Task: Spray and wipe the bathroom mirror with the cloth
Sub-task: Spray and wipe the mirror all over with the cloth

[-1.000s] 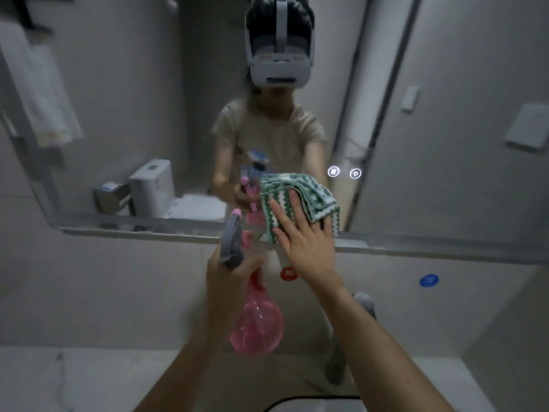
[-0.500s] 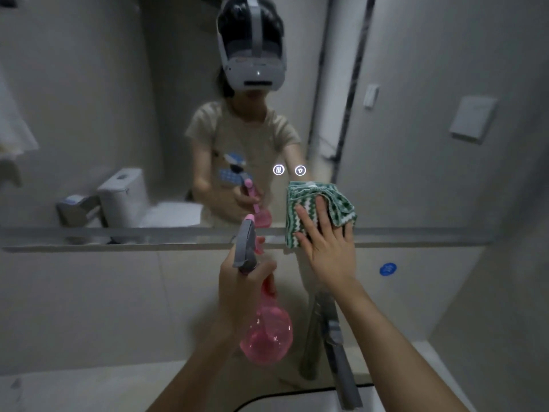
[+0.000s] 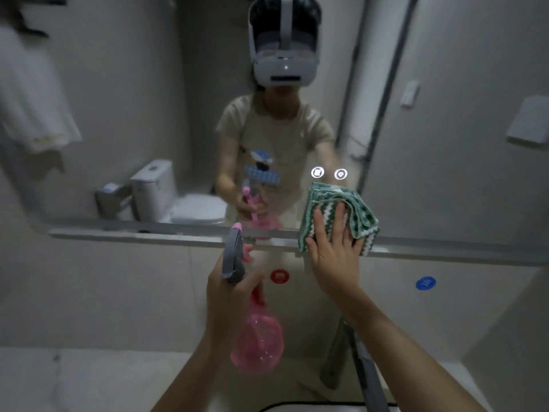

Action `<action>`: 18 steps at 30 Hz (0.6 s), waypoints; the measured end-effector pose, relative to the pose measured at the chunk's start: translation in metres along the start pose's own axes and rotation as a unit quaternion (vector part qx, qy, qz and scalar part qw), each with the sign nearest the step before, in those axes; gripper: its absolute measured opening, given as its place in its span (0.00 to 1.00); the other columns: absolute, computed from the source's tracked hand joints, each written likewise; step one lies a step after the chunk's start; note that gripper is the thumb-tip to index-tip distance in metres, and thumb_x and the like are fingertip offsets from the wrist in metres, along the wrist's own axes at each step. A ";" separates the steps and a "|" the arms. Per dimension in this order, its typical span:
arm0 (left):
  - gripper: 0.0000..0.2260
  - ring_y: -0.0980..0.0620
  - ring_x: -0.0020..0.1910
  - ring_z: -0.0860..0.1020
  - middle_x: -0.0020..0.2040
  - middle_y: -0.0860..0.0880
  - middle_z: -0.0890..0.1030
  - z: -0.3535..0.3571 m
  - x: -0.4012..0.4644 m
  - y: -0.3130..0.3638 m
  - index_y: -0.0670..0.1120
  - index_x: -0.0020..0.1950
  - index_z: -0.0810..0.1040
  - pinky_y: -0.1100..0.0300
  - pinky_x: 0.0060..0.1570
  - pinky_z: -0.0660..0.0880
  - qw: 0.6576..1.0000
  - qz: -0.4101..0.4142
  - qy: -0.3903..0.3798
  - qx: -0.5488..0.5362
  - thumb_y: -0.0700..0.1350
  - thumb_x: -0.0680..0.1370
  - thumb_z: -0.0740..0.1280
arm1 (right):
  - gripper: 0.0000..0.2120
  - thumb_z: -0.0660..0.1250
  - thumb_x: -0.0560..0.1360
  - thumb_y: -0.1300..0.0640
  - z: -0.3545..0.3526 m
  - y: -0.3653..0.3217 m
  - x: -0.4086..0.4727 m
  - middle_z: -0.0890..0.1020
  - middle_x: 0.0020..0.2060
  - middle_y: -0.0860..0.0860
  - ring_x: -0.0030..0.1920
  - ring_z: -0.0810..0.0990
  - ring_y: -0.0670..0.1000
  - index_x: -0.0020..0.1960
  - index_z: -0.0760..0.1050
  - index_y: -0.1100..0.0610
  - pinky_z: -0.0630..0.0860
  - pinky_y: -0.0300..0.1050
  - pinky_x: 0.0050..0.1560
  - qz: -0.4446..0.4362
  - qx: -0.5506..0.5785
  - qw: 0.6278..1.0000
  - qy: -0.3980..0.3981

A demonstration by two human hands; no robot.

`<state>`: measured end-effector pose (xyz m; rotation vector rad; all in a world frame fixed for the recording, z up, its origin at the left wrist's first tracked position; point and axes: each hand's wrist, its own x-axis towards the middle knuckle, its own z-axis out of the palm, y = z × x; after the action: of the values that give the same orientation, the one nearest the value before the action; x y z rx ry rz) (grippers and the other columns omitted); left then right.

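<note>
While the right hand (image 3: 334,248) lies flat with its fingers spread and straight, it presses the green-and-white striped cloth (image 3: 337,215) against the bottom edge of the mirror (image 3: 118,99), the fingertips pointing up the glass. That cloth is folded into a rough square, its lower hem hanging over the grey ledge (image 3: 148,234) that runs along the foot of the mirror, its upper corner reaching just under two small glowing round icons (image 3: 329,173) in the glass. To the left of it and nearer the person, the left hand (image 3: 230,295) grips the neck of the pink spray bottle (image 3: 257,341), fingers curled round it below the grey trigger head (image 3: 233,257). The bottle stands nearly upright, long axis up and down, its round belly hanging below the fist and its pink-tipped nozzle aimed forward at the glass, close to the ledge. Between the two hands a red round sticker (image 3: 279,276) sits on the pale wall under the ledge; a blue one (image 3: 425,283) sits well off to the right. Beneath the right forearm a grey tap (image 3: 367,373) slopes down toward a basin rim (image 3: 297,407) at the bottom edge. In the reflection I can see a white toilet (image 3: 166,194) and a pale towel (image 3: 32,99) hanging at the left.
</note>
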<state>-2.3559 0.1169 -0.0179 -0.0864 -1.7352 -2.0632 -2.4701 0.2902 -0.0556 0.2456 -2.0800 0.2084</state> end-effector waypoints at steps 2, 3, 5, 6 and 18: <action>0.22 0.49 0.21 0.69 0.22 0.47 0.72 -0.016 0.002 0.003 0.65 0.35 0.79 0.54 0.26 0.71 1.000 0.002 0.019 -0.014 0.33 0.65 0.68 | 0.28 0.53 0.77 0.46 0.006 -0.028 0.003 0.60 0.73 0.57 0.61 0.68 0.56 0.76 0.55 0.50 0.73 0.65 0.54 -0.029 -0.017 0.999 0.002; 0.22 0.49 0.20 0.69 0.22 0.47 0.72 -0.024 0.003 0.003 0.65 0.35 0.79 0.55 0.25 0.71 0.999 0.000 0.025 -0.021 0.33 0.65 0.68 | 0.28 0.53 0.77 0.46 0.008 -0.042 0.004 0.61 0.72 0.57 0.59 0.68 0.55 0.76 0.55 0.50 0.73 0.62 0.55 -0.040 -0.021 0.999 0.001; 0.22 0.50 0.19 0.68 0.21 0.48 0.72 -0.042 0.006 0.005 0.65 0.36 0.79 0.56 0.25 0.71 0.999 -0.007 0.029 -0.028 0.34 0.64 0.68 | 0.26 0.53 0.77 0.45 0.014 -0.067 0.007 0.61 0.71 0.57 0.58 0.72 0.55 0.74 0.58 0.50 0.74 0.63 0.53 -0.027 -0.012 1.000 -0.007; 0.21 0.49 0.19 0.69 0.21 0.48 0.72 -0.051 0.007 0.007 0.64 0.36 0.79 0.57 0.25 0.71 0.999 -0.010 0.032 -0.031 0.34 0.64 0.68 | 0.26 0.53 0.77 0.45 0.017 -0.078 0.009 0.60 0.72 0.57 0.59 0.72 0.55 0.74 0.59 0.50 0.75 0.65 0.52 -0.015 -0.003 1.000 -0.011; 0.30 0.49 0.21 0.67 0.26 0.41 0.69 -0.192 0.046 0.026 0.69 0.49 0.79 0.60 0.24 0.70 0.997 -0.011 0.064 -0.044 0.33 0.63 0.66 | 0.32 0.50 0.79 0.45 0.064 -0.234 0.018 0.35 0.76 0.53 0.66 0.63 0.56 0.78 0.38 0.48 0.70 0.63 0.60 -0.030 0.024 0.999 0.023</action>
<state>-2.3439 -0.0816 -0.0194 0.0387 -1.5750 -2.1129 -2.4714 0.0466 -0.0608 0.3300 -2.0205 0.2255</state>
